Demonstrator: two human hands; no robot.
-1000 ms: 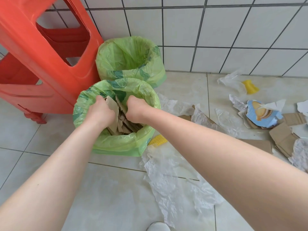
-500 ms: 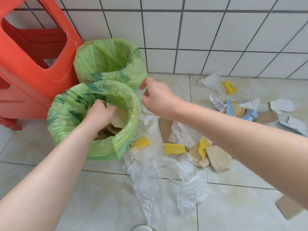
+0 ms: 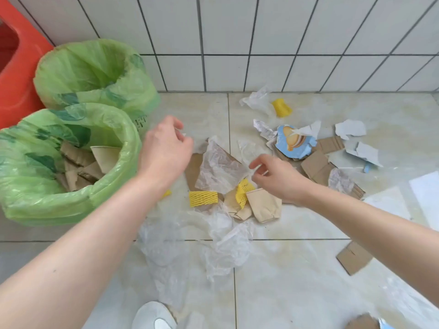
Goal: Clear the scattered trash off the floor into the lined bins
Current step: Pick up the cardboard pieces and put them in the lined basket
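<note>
From the head view I see clear plastic sheets [image 3: 219, 170] draped over the cardboard scraps [image 3: 262, 205] and yellow foam netting [image 3: 203, 198] on the floor [image 3: 297, 269]. My left hand [image 3: 165, 150] and right hand [image 3: 276, 178] hover empty, fingers loosely curled. The netting lies lengthwise left-to-right, just right of the near bin [image 3: 71, 205], which holds cardboard.

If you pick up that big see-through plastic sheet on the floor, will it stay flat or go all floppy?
Probably floppy: the plastic sheet lies crumpled and thin enough to show the tiles. It looks very light, so it may drift or cling. Likely slippery too, so bunch it before lifting.
</note>
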